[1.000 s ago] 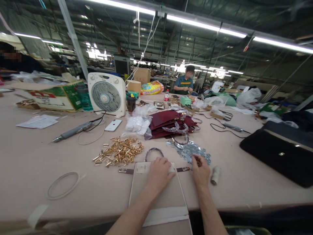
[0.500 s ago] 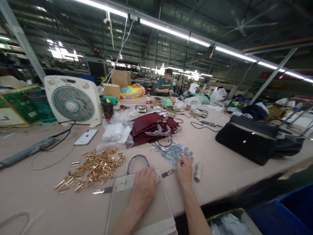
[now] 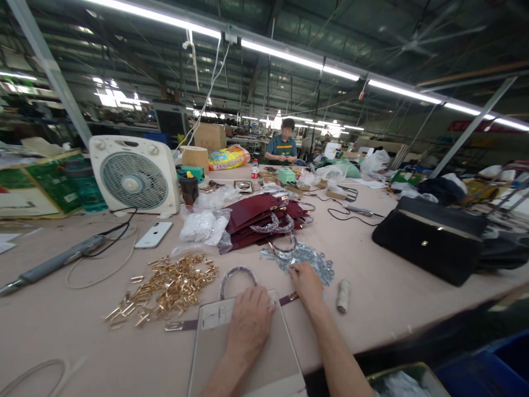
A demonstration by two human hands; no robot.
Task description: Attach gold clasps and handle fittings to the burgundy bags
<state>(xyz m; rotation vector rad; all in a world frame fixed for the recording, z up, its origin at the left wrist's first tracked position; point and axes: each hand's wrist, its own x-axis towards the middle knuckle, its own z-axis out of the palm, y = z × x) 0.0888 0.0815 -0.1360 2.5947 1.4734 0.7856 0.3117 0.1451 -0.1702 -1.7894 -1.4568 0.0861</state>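
A beige-lined handbag (image 3: 264, 353) lies flat in front of me, with a wrapped loop handle (image 3: 238, 270) at its far end and a dark strap with a metal end sticking out on each side. My left hand (image 3: 250, 317) rests on its upper part, fingers laid out flat. Over the strap on the right, my right hand (image 3: 306, 282) pinches a small silvery metal plate (image 3: 293, 261) between thumb and fingertips. Right beyond it spreads a pile of similar flat metal pieces (image 3: 316, 263). To the left of the bag lies a heap of gold-coloured metal fittings (image 3: 177, 286).
Several dark red bags (image 3: 252, 218) are stacked past the handle. A thread spool (image 3: 343, 296) stands right of my right hand, and a black bag (image 3: 430, 240) sits farther right. At left are a phone (image 3: 154, 235), an electric screwdriver (image 3: 58, 263) and a fan (image 3: 134, 176). A co-worker (image 3: 281, 148) sits opposite.
My right hand has drawn back slightly left from the metal pieces, with a small plate now showing at its fingertips. My left hand stays on the bag. The view has shifted a little.
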